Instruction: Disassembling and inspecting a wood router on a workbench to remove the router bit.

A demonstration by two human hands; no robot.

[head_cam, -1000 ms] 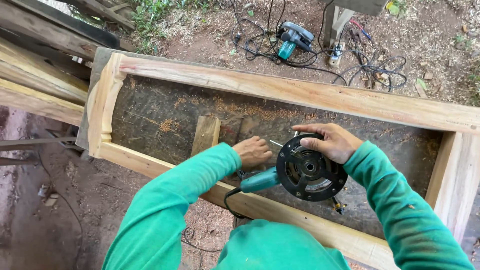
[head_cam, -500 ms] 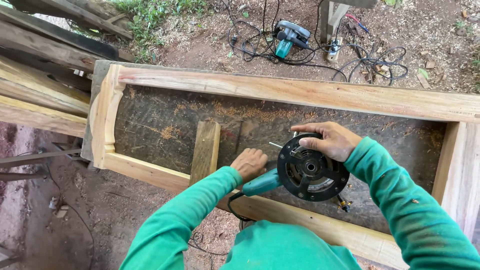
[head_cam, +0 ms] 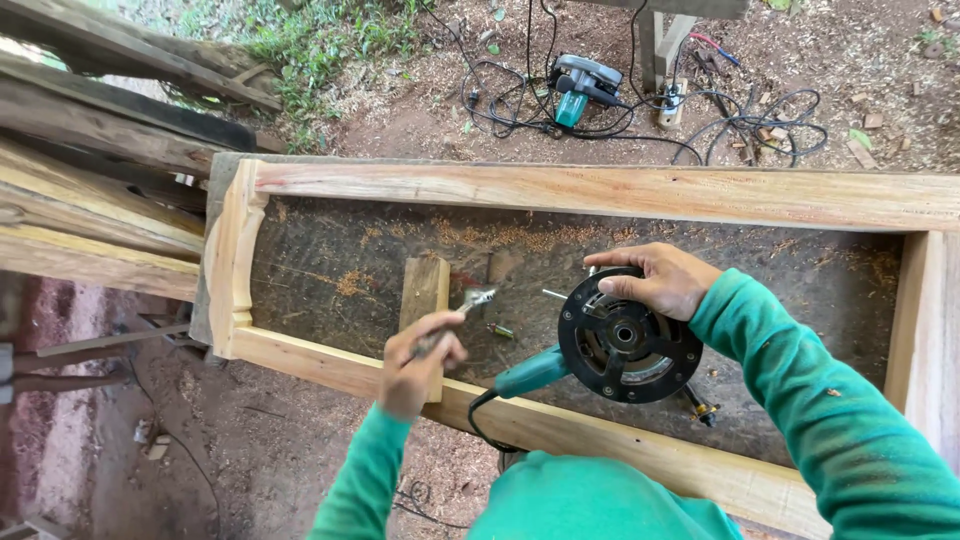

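Observation:
My right hand (head_cam: 655, 280) rests on the upper rim of a teal power tool's round black base (head_cam: 630, 345). The tool lies on its side inside a long wooden frame (head_cam: 560, 190), base facing up, teal body (head_cam: 535, 372) pointing to the near rail. My left hand (head_cam: 420, 360) is closed around a small metal wrench (head_cam: 472, 302), held up over the near rail to the left of the power tool. The wrench's head points toward the tool without touching it.
A short wood block (head_cam: 424, 292) leans inside the frame next to my left hand. A second teal power tool (head_cam: 585, 82) and tangled cables (head_cam: 745, 125) lie on the dirt beyond the frame. Rough planks (head_cam: 100, 210) are stacked at the left.
My left hand has come away from the power tool's body, moved left and toward me, and now holds the small wrench raised. The right hand has stayed on the black base.

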